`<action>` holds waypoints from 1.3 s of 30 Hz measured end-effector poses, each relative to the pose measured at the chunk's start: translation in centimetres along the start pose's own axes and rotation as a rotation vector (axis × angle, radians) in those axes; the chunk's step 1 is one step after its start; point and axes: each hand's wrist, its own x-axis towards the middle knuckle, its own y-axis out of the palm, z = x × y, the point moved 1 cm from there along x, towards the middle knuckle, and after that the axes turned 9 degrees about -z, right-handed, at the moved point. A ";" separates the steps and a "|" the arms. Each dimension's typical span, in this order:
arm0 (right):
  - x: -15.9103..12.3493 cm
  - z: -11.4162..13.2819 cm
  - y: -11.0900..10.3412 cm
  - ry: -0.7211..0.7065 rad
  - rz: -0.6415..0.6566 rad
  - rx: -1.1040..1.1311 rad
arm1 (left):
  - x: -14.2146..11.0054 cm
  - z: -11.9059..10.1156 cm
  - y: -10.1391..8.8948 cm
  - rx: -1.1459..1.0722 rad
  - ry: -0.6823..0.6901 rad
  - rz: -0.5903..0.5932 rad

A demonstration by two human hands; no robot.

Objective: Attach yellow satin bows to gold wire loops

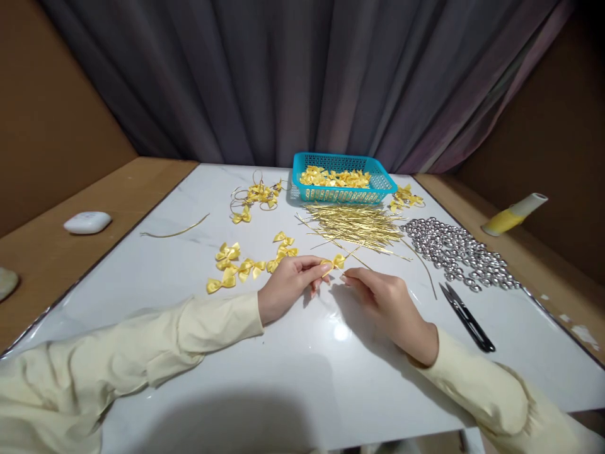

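My left hand (pixel 292 282) pinches a small yellow satin bow (pixel 338 260) between thumb and fingertips. A thin gold strand shows beside the bow, pointing up and to the right. Just right of the bow is my right hand (pixel 388 301), its fingers closed together; whatever they hold is too small to make out. Several loose yellow bows (pixel 229 276) lie left of my hands. Beyond them spreads a heap of gold wire ties (pixel 357 226).
A blue basket (pixel 344 197) of yellow bows stands at the back. Bows with wire loops (pixel 259 194) lie to its left. At right are silver beads (pixel 456 252), black-handled thread snips (pixel 467 318) and a yellow thread spool (pixel 508 221). A white oval object (pixel 87 222) sits far left.
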 end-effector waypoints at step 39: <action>0.9 1.2 -0.2 0.014 0.115 0.135 | -1.0 0.4 0.3 0.093 0.211 0.009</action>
